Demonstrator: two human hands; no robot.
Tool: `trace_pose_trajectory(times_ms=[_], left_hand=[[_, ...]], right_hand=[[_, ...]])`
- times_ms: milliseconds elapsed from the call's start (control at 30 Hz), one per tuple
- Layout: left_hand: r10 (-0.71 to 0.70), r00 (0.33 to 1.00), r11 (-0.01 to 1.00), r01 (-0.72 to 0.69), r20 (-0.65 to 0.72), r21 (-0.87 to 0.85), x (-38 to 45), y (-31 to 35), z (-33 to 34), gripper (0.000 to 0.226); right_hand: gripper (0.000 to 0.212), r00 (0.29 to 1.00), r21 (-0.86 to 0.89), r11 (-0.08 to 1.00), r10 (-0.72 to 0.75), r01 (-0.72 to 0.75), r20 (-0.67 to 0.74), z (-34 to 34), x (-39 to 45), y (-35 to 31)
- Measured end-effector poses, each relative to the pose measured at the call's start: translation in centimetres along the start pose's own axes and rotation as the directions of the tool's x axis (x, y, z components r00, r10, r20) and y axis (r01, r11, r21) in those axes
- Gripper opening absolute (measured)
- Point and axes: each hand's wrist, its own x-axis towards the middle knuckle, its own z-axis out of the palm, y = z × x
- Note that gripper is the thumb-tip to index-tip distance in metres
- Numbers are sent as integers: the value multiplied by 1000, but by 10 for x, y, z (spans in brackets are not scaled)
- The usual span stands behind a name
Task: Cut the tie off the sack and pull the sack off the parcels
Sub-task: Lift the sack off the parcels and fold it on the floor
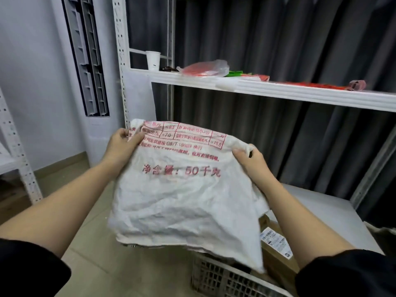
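Observation:
A white woven sack (182, 200) with red printed text hangs in front of me, held up by its two top corners. My left hand (122, 146) pinches the top left corner and my right hand (250, 161) grips the top right corner. The sack's lower edge drapes loosely over a grey slatted crate (225, 277). Brown cardboard parcels (276, 260) with a white shipping label (276, 243) lie in the crate, partly hidden behind the sack. No tie and no cutting tool show in this view.
A white metal shelf (300, 93) crosses behind the sack, carrying a paper cup (153, 60), a plastic bag of red items (205, 69) and other red packets. A lower white shelf board (327, 213) lies at right. Dark curtains hang behind; tiled floor at left.

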Motion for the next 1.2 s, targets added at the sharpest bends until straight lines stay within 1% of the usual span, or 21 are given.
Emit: trace_pose_trajectory(times_ms=[33, 67, 100, 167, 200, 233, 300, 367, 433, 500, 567, 667, 733, 767, 833, 867, 933, 1000, 1033, 1100, 1200], left_hand=[[-63, 997, 997, 64, 36, -49, -1, -2, -3, 36], [-147, 977, 981, 163, 151, -102, -5, -3, -6, 49], [-236, 918, 946, 292, 318, -141, -9, -4, -12, 64], [-352, 724, 849, 514, 593, -124, -22, -9, -21, 86], [-352, 654, 821, 559, 670, -114, -28, -13, -22, 93], [-339, 614, 821, 563, 713, -95, -30, -20, -23, 99], [-324, 594, 873, 488, 736, -10, -32, -31, -22, 104], [-325, 642, 926, 366, 694, 94, -32, -35, -21, 96], [-293, 757, 955, 265, 584, 135, -27, -38, -18, 65], [-245, 870, 965, 174, 428, 198, -21, -42, -19, 44], [-225, 924, 964, 164, 310, 211, -14, -52, -23, 50], [-241, 953, 956, 201, 183, 213, -9, -79, -31, 51], [-298, 948, 940, 272, 109, 204, -9, -102, -36, 44], [-335, 939, 926, 314, 77, 209, -9, -115, -38, 42], [-386, 922, 904, 371, 32, 214, -6, -143, -43, 39], [-403, 915, 893, 389, 15, 226, -4, -156, -45, 38], [-428, 904, 871, 415, -7, 263, 1, -187, -49, 36], [-474, 879, 841, 471, -58, 269, 5, -222, -53, 36], [-506, 859, 822, 509, -84, 254, 4, -238, -55, 38], [-585, 804, 776, 593, -103, 216, 2, -280, -56, 44], [-685, 717, 709, 697, -125, 112, -8, -341, -48, 62]], right_hand=[[14, 998, 21, 1000, -6, 7, -58, 3, -1, -2], [18, 994, 45, 999, -5, 10, -108, 5, -1, -2], [18, 990, 62, 998, 0, 9, -143, 6, -1, -3], [18, 979, 71, 997, -6, 21, -203, 3, -1, -3], [26, 974, 68, 997, -16, 32, -226, 1, 1, -1], [31, 972, 92, 995, -16, 38, -235, -1, 1, -2], [31, 966, 104, 993, -19, 48, -258, 2, 2, -1], [13, 960, 86, 996, 43, -20, -275, 8, 4, -2], [37, 959, 90, 979, 199, -184, -201, 15, 5, 2], [53, 929, 189, 910, 357, -369, 92, 21, 4, 6], [58, 831, 247, 828, 386, -503, 401, 27, -1, 15], [67, 712, 159, 828, 346, -538, 611, 44, -1, 40], [85, 693, 30, 884, 344, -467, 634, 65, 2, 62], [97, 720, -47, 917, 343, -397, 603, 79, 4, 72], [105, 783, -156, 952, 306, -263, 542, 109, 15, 107], [106, 806, -203, 951, 305, -232, 508, 123, 20, 125], [105, 826, -271, 924, 368, -271, 428, 151, 28, 150], [86, 842, -325, 881, 443, -345, 307, 175, 31, 164], [76, 824, -331, 852, 497, -405, 271, 183, 35, 175], [69, 762, -337, 823, 559, -458, 327, 200, 38, 195], [70, 703, -414, 836, 535, -360, 470, 222, 29, 229]])
